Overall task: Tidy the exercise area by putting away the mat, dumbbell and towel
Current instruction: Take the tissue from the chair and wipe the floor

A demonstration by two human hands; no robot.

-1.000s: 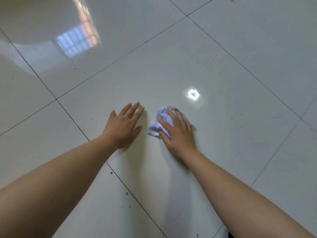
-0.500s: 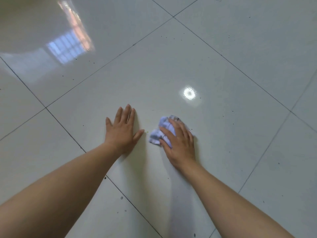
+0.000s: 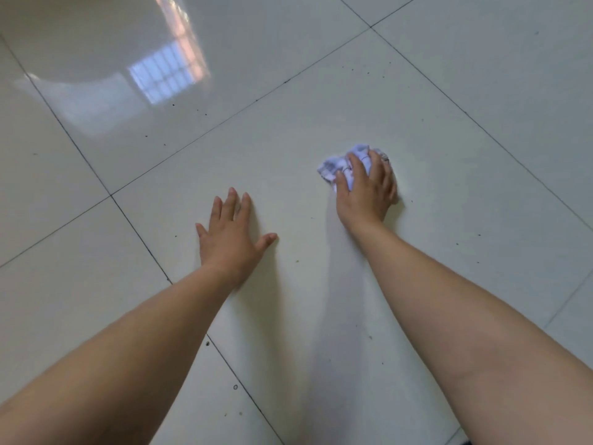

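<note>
A small crumpled white-and-lilac towel [image 3: 333, 167] lies bunched on the glossy tiled floor [image 3: 417, 101]. My right hand [image 3: 367, 191] lies on top of it, fingers curled over the cloth and pressing it down; most of the towel is hidden under the palm. My left hand [image 3: 229, 237] rests flat on the floor to the left and nearer to me, fingers straight and spread, holding nothing. Neither a mat nor a dumbbell is in view.
Pale glossy floor tiles with dark grout lines [image 3: 134, 226] fill the view. A window's reflection [image 3: 162, 75] shines at the upper left. Small dark specks dot the tiles.
My right hand has slid the towel away from me and to the right, further from the left hand. The left hand stays flat on the floor, fingers now spread wider.
</note>
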